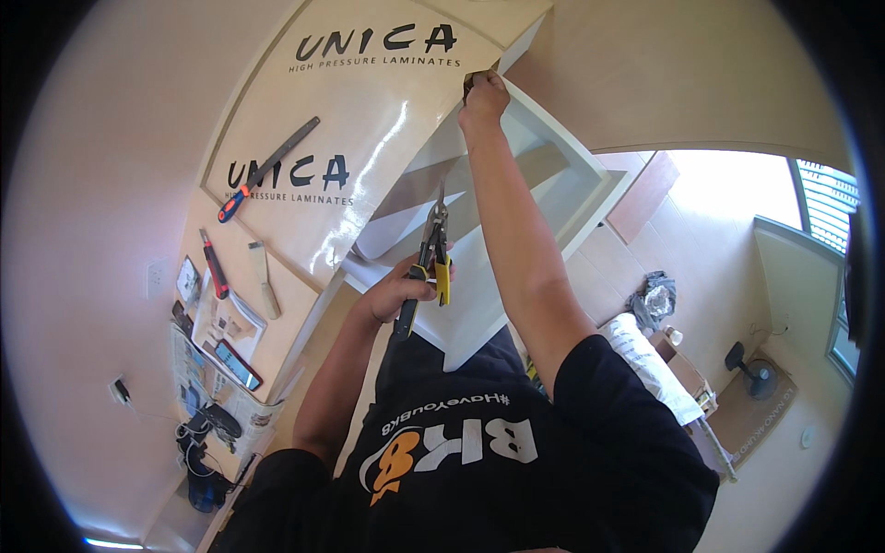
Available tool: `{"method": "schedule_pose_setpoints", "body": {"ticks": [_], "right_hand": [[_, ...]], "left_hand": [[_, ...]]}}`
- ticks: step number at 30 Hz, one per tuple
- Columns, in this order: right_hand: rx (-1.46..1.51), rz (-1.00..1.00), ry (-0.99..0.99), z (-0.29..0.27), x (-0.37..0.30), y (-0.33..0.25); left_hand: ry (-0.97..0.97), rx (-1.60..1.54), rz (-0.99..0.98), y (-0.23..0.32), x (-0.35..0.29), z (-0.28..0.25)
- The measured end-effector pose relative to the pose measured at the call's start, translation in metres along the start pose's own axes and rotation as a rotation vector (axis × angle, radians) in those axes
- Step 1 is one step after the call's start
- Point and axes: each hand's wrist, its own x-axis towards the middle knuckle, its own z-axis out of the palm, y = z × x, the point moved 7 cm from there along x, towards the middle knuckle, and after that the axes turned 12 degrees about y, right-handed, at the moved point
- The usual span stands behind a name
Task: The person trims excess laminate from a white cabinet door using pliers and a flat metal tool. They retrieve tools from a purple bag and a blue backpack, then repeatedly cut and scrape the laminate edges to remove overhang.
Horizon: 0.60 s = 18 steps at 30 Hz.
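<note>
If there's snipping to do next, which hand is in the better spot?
Left, I think. The left hand already holds the black-and-yellow snips, tips pointing forward. The right hand is stretched farther out, by the edge of the glossy pale panel.

**Grips and Edges Going Unseen**

Toward twelve o'clock, the right hand (486, 98) is masking a dark thing (468, 86) too small to identify. Near centre, snips (431, 240) are partly hiding the fingers (421, 289) of the left hand (395, 293). The rim is cropping a dark shape (859, 276) at three o'clock.
</note>
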Motion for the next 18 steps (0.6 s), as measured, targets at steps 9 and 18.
{"method": "schedule_pose_setpoints", "body": {"ticks": [9,18], "right_hand": [[-0.263,-0.091,-0.118,-0.056,-0.093,-0.037],[-0.233,-0.099,0.012,-0.011,-0.05,-0.023]], "left_hand": [[0.188,-0.057,0.174,0.031,-0.049,-0.042],[0.863,0.265,0.36,0.127,-0.14,-0.194]]}}
